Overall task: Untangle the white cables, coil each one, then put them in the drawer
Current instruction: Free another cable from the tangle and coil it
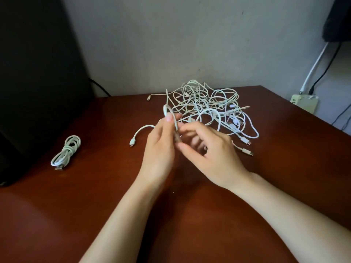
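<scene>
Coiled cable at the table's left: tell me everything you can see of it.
The coiled cable is white, smooth and plastic-looking, folded into a long narrow bundle of several loops, cinched round its middle by a wrap of its own length. A metal-tipped plug sticks out at its near end. It lies flat and slanted on the brown table, near the black object, well apart from the tangle; only the table touches it.

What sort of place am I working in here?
Likely a home desk or study corner: a reddish-brown wooden table against a plain wall, and a white power strip with plugged cords on the right.
</scene>
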A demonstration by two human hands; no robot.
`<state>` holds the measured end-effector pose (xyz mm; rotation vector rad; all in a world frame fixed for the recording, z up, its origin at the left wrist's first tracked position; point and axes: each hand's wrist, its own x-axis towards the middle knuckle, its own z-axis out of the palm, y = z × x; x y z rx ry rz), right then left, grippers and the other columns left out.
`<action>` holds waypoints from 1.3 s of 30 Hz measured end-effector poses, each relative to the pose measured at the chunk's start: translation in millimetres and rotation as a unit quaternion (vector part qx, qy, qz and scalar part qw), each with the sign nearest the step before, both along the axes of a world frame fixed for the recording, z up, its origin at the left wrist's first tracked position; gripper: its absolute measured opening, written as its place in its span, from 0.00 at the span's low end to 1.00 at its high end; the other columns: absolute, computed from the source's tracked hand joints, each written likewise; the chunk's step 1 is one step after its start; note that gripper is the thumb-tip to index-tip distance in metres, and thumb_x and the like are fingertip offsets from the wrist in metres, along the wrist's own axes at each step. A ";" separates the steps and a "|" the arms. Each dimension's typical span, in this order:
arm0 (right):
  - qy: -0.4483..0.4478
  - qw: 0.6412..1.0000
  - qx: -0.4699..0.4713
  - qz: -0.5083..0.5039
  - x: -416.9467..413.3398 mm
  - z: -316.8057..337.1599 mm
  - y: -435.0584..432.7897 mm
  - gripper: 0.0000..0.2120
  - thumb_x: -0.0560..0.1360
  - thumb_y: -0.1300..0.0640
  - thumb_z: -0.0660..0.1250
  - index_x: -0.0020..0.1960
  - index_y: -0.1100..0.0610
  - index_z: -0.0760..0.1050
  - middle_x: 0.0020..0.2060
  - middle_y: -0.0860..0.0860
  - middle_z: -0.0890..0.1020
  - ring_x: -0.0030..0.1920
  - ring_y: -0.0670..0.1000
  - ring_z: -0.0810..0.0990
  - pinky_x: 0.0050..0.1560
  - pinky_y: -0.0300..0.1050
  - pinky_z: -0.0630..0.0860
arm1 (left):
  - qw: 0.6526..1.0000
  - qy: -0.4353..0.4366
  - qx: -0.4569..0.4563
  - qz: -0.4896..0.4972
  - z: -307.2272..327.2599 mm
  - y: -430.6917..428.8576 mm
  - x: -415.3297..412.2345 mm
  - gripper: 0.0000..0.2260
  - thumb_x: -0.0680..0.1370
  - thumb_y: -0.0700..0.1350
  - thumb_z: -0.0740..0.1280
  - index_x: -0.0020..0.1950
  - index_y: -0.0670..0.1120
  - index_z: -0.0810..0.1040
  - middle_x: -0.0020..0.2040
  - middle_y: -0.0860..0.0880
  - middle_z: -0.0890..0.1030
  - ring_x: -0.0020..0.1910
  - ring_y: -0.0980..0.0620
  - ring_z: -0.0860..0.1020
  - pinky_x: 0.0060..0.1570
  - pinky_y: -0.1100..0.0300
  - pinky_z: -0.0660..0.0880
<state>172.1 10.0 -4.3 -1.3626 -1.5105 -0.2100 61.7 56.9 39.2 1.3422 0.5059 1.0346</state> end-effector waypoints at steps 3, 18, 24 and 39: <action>-0.017 1.000 0.012 -0.018 6.9 2.8 -1.2 0.11 0.75 0.53 0.65 0.51 0.58 0.78 0.41 0.46 0.80 0.37 0.45 0.77 0.39 0.34 0.74 | 0.999 -0.019 -0.003 0.038 -14.3 18.8 3.0 0.15 0.72 0.60 0.58 0.45 0.53 0.77 0.35 0.58 0.81 0.46 0.53 0.77 0.57 0.53 0.72; 0.463 0.875 -0.132 0.047 15.8 20.9 -0.8 0.08 0.79 0.54 0.63 0.53 0.57 0.76 0.44 0.52 0.82 0.37 0.46 0.81 0.43 0.41 0.76 | 0.957 -0.214 -0.188 0.055 -21.9 59.1 -10.0 0.21 0.84 0.53 0.46 0.55 0.43 0.75 0.34 0.51 0.67 0.26 0.57 0.62 0.27 0.65 0.63; 0.372 0.900 -0.168 0.153 -2.7 21.0 -3.9 0.06 0.80 0.63 0.59 0.51 0.60 0.74 0.39 0.53 0.83 0.40 0.50 0.84 0.44 0.39 0.79 | 0.965 -0.170 -0.188 0.072 -26.3 68.3 -13.3 0.21 0.84 0.55 0.47 0.55 0.44 0.75 0.34 0.51 0.67 0.26 0.58 0.62 0.26 0.67 0.63; 0.258 0.958 -0.068 0.106 -5.3 18.6 -9.1 0.09 0.77 0.56 0.57 0.47 0.54 0.76 0.26 0.51 0.74 0.25 0.47 0.70 0.29 0.38 0.68 | 0.970 0.087 0.030 -0.225 -35.3 29.1 3.8 0.22 0.81 0.56 0.52 0.35 0.49 0.77 0.36 0.45 0.74 0.40 0.44 0.63 0.37 0.56 0.59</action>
